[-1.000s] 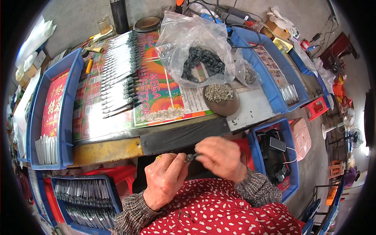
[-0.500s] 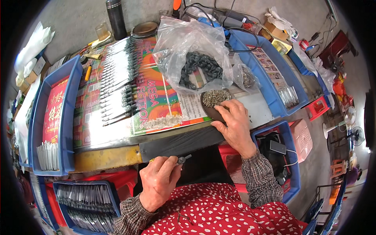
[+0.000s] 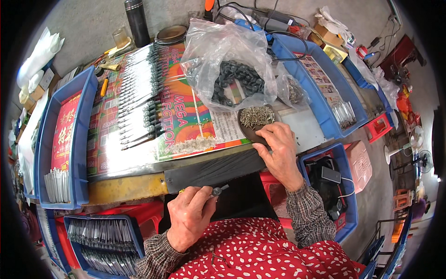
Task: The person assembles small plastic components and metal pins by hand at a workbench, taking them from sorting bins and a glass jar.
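My left hand [image 3: 191,215] is closed over the front of my apron, gripping a small dark grey fitting [image 3: 217,191] with a short pale stem. Most of that piece is hidden in the fingers. At the table's front edge my right hand [image 3: 279,149] rests at a round dark dish [image 3: 245,132] with a heap of small metal screws [image 3: 256,116]. Its forefinger is over the dish's near rim and its thumb is apart from it, with no screw visible between them. Behind the dish a clear plastic bag [image 3: 200,60] lies open, with many black plastic parts [image 3: 248,76] inside.
Rows of thin metal rods with dark ends [image 3: 134,107] lie on the printed sheet. Blue trays stand left [image 3: 80,149] and right [image 3: 320,107] on the table. A small bag of screws [image 3: 292,90] sits beside the dish. Below left, a blue bin [image 3: 139,237] holds finished-looking rods.
Both hands stay almost in place. My right forefinger and thumb have shifted very slightly at the dish's near rim; my left hand still holds the fitting.
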Demonstrator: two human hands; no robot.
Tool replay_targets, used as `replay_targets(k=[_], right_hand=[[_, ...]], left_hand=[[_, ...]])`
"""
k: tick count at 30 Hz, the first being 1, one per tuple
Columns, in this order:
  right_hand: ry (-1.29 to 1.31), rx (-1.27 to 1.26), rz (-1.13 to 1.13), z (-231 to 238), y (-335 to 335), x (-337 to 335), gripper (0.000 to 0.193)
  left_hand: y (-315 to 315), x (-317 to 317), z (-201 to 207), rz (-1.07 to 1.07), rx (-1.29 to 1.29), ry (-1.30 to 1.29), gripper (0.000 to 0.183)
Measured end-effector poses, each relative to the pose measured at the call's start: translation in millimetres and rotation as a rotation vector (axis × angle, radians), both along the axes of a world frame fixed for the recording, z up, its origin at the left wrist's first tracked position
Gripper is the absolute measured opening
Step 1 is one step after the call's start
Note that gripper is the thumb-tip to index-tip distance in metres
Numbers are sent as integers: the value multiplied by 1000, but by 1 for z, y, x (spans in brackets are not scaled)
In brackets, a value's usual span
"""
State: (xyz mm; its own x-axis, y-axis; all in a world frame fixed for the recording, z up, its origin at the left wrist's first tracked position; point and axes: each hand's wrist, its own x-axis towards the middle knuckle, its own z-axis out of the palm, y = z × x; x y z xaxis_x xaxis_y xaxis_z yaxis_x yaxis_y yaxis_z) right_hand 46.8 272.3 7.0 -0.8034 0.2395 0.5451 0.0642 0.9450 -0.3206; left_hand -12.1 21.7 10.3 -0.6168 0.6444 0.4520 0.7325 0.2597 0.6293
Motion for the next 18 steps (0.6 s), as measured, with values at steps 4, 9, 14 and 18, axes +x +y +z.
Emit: replay_targets(k=[4, 9, 14, 18], right_hand=[[38, -82, 17, -3, -3, 1, 21], [100, -141, 21, -4, -5, 1, 15], [158, -204, 15, 1, -6, 2, 12], [181, -225, 138, 12, -27, 9, 17]], left_hand=[[-2, 1, -2, -2, 6, 28, 29], [-3, 3, 2, 4, 3, 16, 27], [-2, 3, 4, -7, 24, -43, 25], [-4, 5, 5, 1, 16, -106, 24]])
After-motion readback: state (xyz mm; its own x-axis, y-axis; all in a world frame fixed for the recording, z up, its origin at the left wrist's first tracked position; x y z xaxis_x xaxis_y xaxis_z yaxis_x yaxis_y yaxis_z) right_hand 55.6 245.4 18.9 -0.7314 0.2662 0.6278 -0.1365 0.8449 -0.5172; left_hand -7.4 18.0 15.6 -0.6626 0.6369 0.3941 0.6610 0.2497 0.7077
